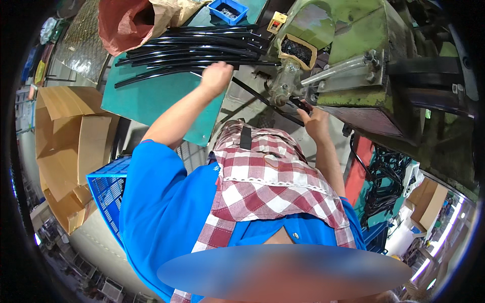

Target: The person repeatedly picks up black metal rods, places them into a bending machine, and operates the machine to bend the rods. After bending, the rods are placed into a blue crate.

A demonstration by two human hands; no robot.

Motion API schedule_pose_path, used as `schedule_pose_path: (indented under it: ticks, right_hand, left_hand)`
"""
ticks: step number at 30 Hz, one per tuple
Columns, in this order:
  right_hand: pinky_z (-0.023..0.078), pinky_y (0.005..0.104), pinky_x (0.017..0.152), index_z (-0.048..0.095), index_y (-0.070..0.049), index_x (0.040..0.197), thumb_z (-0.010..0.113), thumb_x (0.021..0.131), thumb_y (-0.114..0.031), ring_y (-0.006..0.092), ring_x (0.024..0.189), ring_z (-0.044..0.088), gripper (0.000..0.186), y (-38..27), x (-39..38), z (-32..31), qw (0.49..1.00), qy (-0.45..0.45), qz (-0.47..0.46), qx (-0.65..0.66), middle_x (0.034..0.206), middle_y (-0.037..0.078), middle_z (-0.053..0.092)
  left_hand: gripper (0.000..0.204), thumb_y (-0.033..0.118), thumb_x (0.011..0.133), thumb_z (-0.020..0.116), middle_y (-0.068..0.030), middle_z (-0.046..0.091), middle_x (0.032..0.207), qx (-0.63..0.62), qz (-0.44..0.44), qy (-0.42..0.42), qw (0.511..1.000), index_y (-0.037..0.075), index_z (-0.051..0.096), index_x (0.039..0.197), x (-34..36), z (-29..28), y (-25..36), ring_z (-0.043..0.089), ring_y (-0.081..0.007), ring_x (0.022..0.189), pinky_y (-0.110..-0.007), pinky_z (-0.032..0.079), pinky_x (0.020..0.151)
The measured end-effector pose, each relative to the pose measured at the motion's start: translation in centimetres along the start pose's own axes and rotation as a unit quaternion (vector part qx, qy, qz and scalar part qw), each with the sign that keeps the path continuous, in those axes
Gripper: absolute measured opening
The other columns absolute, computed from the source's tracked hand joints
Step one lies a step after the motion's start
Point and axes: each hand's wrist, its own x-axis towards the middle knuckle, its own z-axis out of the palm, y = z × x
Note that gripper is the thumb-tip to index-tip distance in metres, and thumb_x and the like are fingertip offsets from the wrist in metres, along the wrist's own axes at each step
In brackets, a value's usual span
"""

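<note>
My left hand (pixel 217 78) reaches over the near edge of the pile of glossy black tubes (pixel 192 50) on the green table. Its fingers are closed on a black tube, one end of which points right toward the machine. My right hand (pixel 315 121) is beside the machine's metal spindle (pixel 284 83), its fingers bent round a short black part (pixel 299 104). A long black bar (pixel 257 95) slants from near my left hand to below the spindle; whether either hand holds it, I cannot tell.
A green machine (pixel 348 30) with a lever (pixel 333 71) rises at right, bearing a tray of small dark parts (pixel 297 50). A blue bin (pixel 227 11) and paper sack (pixel 126 25) top the table (pixel 156 103). Cardboard boxes (pixel 63 146) and a blue crate (pixel 107 189) stand left; black parts (pixel 386 177) lie right.
</note>
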Motion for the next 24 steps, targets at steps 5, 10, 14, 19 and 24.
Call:
schedule_pose_path:
  ticks: [5,10,14,19,24]
  right_hand:
    - [0.047,0.0392,0.08,0.066,-0.002,0.102,0.074,0.075,-0.013,0.0343,0.088,0.064,0.03,-0.9,0.3,-1.8,0.999,0.03,-0.008,0.022,0.093,0.016,0.068]
    - [0.047,0.0395,0.081,0.066,-0.003,0.103,0.074,0.076,-0.017,0.0348,0.09,0.062,0.031,-2.3,0.5,-3.9,1.0,0.028,0.006,-0.003,0.096,0.016,0.067]
    - [0.046,0.0402,0.083,0.066,-0.005,0.102,0.075,0.076,-0.017,0.0346,0.092,0.061,0.03,-2.6,0.3,-4.6,0.998,0.064,-0.001,0.011,0.097,0.017,0.066]
    - [0.046,0.04,0.085,0.065,-0.006,0.104,0.078,0.071,-0.013,0.032,0.095,0.06,0.035,-6.5,-0.1,-6.5,0.994,0.028,-0.053,0.096,0.098,0.015,0.064]
    - [0.047,0.0384,0.084,0.064,-0.008,0.105,0.076,0.07,-0.009,0.0282,0.098,0.058,0.038,-8.6,-0.4,-7.3,0.989,-0.03,-0.127,0.072,0.102,0.01,0.063]
  left_hand:
    - [0.008,0.013,0.083,0.055,-0.0088,0.06,0.087,0.137,-0.038,-0.038,0.989,0.012,0.059,0.09,-2.0,3.6,-6.6,0.064,-0.0249,0.085,-0.039,0.053,0.072]
    - [0.011,0.012,0.083,0.055,-0.0075,0.057,0.094,0.096,-0.037,0.002,0.995,0.013,0.06,0.092,-2.9,2.9,-6.4,0.059,-0.0243,0.092,-0.039,0.047,0.077]
    - [0.016,0.012,0.08,0.058,-0.0055,0.054,0.099,-0.001,0.054,0.068,0.996,0.014,0.062,0.096,-3.6,-1.8,-3.2,0.053,-0.0245,0.098,-0.039,0.041,0.082]
    - [0.025,0.018,0.074,0.067,-0.0061,0.056,0.095,-0.109,0.143,0.051,0.982,0.012,0.063,0.098,-4.2,-4.4,3.9,0.053,-0.0259,0.098,-0.04,0.039,0.087]
    - [0.031,0.021,0.079,0.065,-0.0052,0.061,0.091,-0.198,0.222,0.004,0.955,0.011,0.064,0.108,-3.2,-5.0,10.2,0.059,-0.0239,0.094,-0.039,0.039,0.087]
